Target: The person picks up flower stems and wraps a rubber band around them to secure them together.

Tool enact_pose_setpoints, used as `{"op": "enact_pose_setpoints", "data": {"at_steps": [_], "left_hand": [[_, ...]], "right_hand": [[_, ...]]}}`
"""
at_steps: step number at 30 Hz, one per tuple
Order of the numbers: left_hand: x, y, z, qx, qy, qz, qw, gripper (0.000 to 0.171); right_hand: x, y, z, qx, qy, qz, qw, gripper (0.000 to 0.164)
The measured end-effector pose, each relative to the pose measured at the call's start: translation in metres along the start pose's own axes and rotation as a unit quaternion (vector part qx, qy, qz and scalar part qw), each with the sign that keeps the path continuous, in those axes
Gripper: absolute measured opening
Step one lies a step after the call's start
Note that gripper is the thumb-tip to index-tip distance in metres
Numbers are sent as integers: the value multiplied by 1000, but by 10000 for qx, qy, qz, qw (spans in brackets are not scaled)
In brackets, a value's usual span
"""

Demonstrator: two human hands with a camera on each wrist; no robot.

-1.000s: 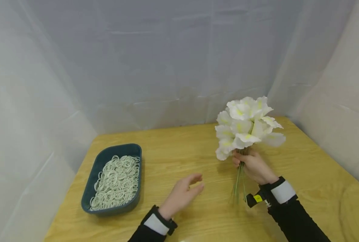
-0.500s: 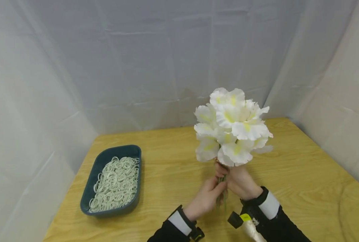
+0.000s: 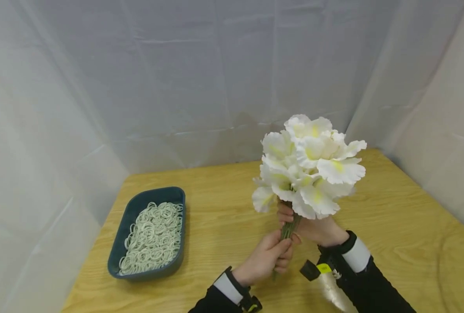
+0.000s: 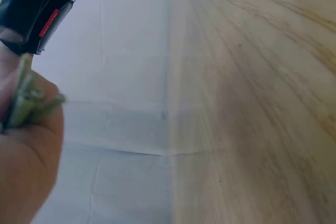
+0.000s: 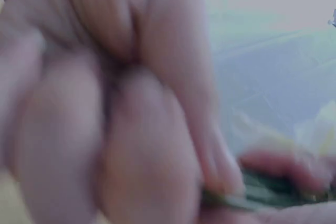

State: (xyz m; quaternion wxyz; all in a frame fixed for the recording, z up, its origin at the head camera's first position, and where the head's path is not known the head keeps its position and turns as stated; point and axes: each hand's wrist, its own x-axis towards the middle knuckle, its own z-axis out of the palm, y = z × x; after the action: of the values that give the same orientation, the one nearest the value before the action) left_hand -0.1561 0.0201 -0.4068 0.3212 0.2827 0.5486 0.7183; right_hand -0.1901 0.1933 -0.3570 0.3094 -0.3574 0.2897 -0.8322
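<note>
A bunch of white artificial flowers (image 3: 310, 169) with yellow-tinged petals is held up over the table, tilted a little. My right hand (image 3: 319, 230) grips the green stems (image 3: 290, 228) just under the blooms, its fingers curled round them. Lower down, my left hand (image 3: 267, 256) holds the same stems between thumb and curled fingers. Cut stem ends (image 4: 26, 103) poke out of the left hand's grip in the left wrist view. Blurred fingers fill much of the right wrist view, with dark green stems (image 5: 262, 192) at its lower right.
A dark blue tray (image 3: 136, 208) full of pale rubber bands (image 3: 154, 239) stands on the left of the wooden table (image 3: 216, 191). White sheeting (image 3: 193, 87) hangs behind the table and at both sides. Each wrist wears a strapped camera.
My left hand, earlier free between the tray and the bunch, has moved right and taken hold of the stems. The bunch came left toward it, then shifted slightly back right.
</note>
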Motion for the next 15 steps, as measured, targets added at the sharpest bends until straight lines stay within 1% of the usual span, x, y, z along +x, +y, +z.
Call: {"op": "enact_pose_setpoints", "data": {"at_steps": [2,4,6,7,9,10,12,13,15], "left_hand": [[-1,0,1,-253,56,-81,9996,24],[-1,1,2,-346,239,-175,9990,23],[-1,-1,4,-315,384,-218,9985,27],[-1,-1,6,-295,426,-221,9984,30],[0,-3,7,-277,487,-264,9981,36],[0,-3,8,-307,492,-284,9979,37],[0,-4,7,-442,494,-329,9973,39],[0,-5,6,-528,472,-334,9969,39],[0,-5,3,-692,362,-293,9965,36]], "right_hand": [[0,-8,0,-194,-36,11,9998,38],[0,-13,1,-111,21,-21,9999,33],[2,-15,1,116,39,40,9999,30],[4,-14,0,149,126,86,9998,30],[6,-12,0,171,302,182,9992,36],[7,-10,0,98,413,222,9989,40],[10,-7,0,-121,629,294,9975,45],[12,-6,0,-146,706,312,9969,47],[14,-6,-1,90,729,335,9967,48]]}}
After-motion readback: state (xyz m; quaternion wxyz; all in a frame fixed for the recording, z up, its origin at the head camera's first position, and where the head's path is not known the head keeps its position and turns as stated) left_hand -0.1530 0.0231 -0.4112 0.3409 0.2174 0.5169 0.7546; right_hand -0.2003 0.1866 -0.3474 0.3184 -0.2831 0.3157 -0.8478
